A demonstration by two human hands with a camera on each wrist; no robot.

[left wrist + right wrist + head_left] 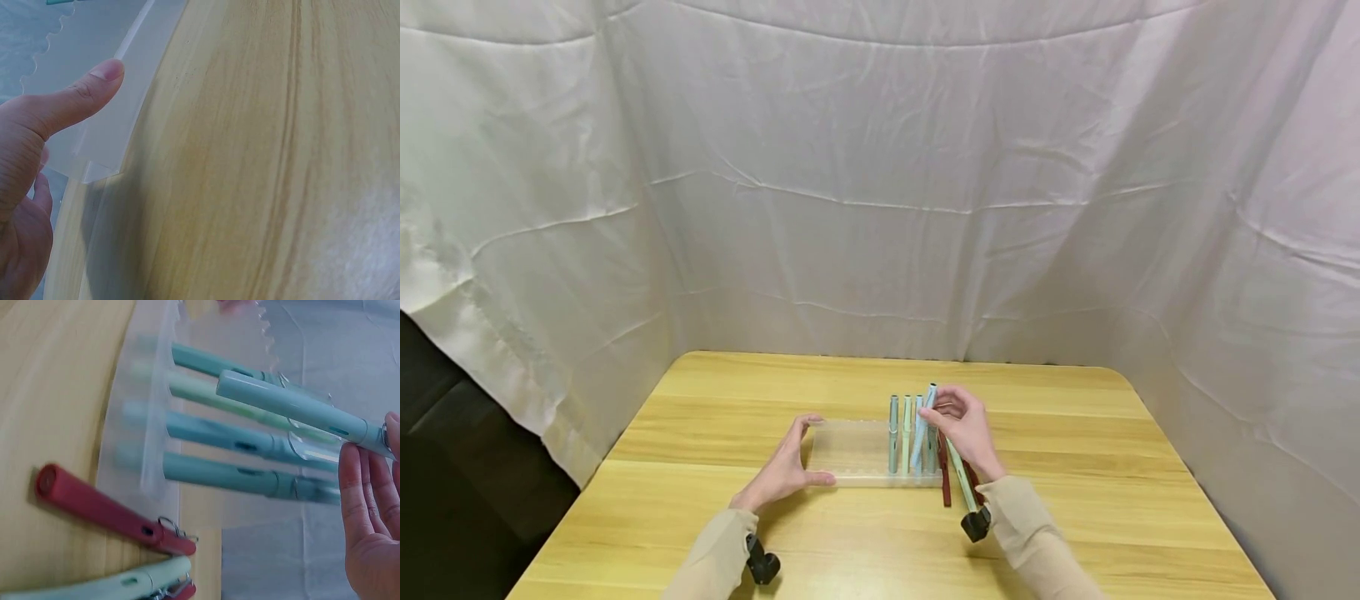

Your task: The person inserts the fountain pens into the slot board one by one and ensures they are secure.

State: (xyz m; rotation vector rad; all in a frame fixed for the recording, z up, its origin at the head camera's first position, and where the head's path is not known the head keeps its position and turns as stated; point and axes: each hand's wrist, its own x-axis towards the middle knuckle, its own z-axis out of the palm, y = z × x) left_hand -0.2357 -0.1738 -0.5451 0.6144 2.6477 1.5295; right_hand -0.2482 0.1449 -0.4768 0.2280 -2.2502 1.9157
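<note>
The right hand pinches a pale blue plastic pen tilted above the clear plastic pen tray on the wooden bench. The left hand braces the tray's left end, fingers straight.

A light wooden counter with rounded corners and a yellowish grain running across it fills the lower part of the head view. White, creased cloth hangs behind it and along both sides, closing the space in like a booth, its folds catching soft, even light with a faint sheen. At the lower left, past the edge of the cloth, a dark gap opens beside the counter, and what lies in it cannot be made out.
</note>
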